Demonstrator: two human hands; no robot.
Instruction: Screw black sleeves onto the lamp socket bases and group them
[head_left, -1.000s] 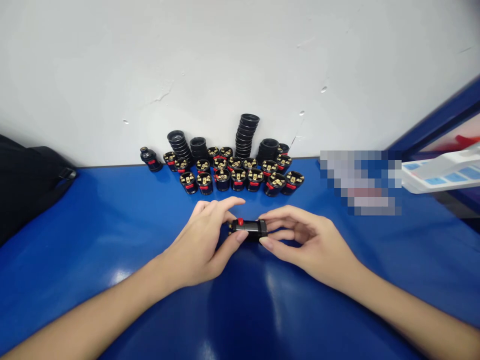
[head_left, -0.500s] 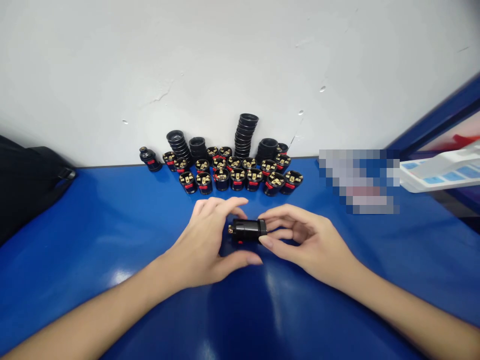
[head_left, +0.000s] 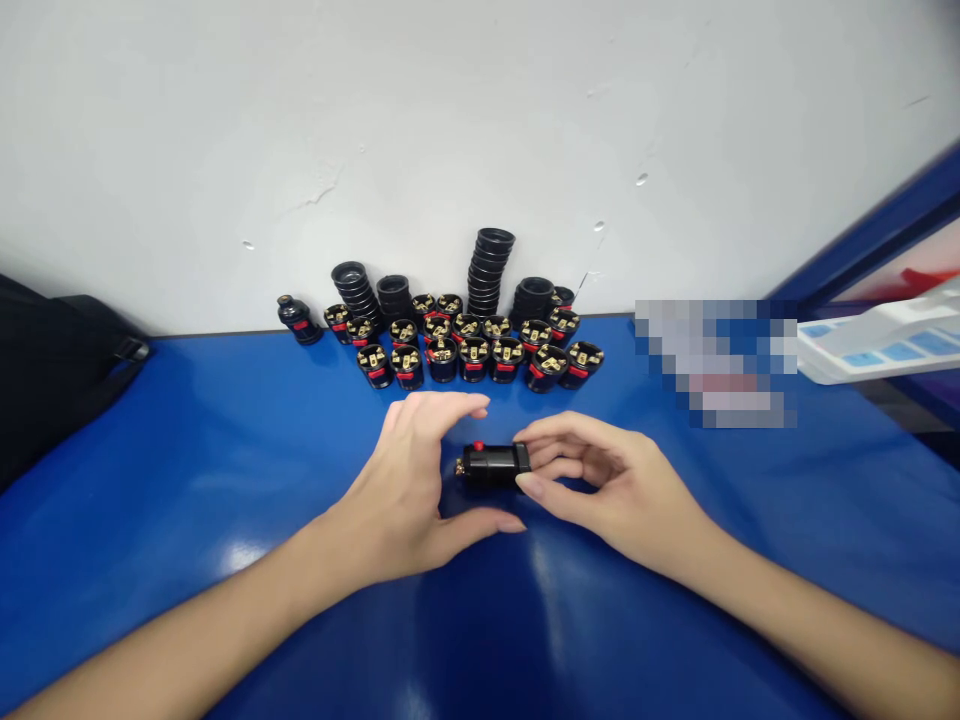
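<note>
A small black lamp socket [head_left: 493, 466] with a red button on top and brass contacts at its left end lies sideways between my hands, over the blue table [head_left: 225, 450]. My right hand [head_left: 600, 480] pinches its right end with thumb and fingers. My left hand [head_left: 409, 485] is spread around its left end, the fingers arched above and the thumb below, not touching it.
Several black sockets with brass and red parts [head_left: 472, 350] stand in rows at the back by the white wall, with stacks of black rings [head_left: 491, 270] behind them. A black bag [head_left: 52, 370] lies at the left. A white tray [head_left: 877, 340] sits at the right.
My left hand has let go of the socket and spread apart. The socket has been turned about its long axis, so the red button went under and is back on top.
</note>
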